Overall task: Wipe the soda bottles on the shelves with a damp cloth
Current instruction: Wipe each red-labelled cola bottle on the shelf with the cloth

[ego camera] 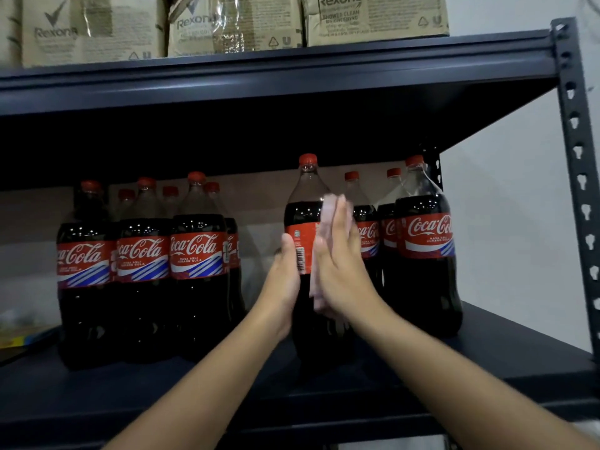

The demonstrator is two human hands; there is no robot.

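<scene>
A large cola bottle (303, 219) with a red cap stands near the front of the dark shelf (487, 362), its barcode side facing me. My left hand (285, 280) holds its left side, thumb lying on the label. My right hand (337, 254) presses a pale pink cloth (328, 209) flat against the bottle's right side, fingers straight and pointing up. The cloth shows above my fingertips and below my palm. Several more cola bottles (198, 261) stand in a group on the left, and others (425, 241) at the right.
Cardboard boxes (376, 17) marked Rexona sit on the upper shelf (276, 76). A perforated metal upright (581, 164) runs down the right side. A white wall lies beyond it. A blue and yellow object (22, 337) lies at the far left of the shelf.
</scene>
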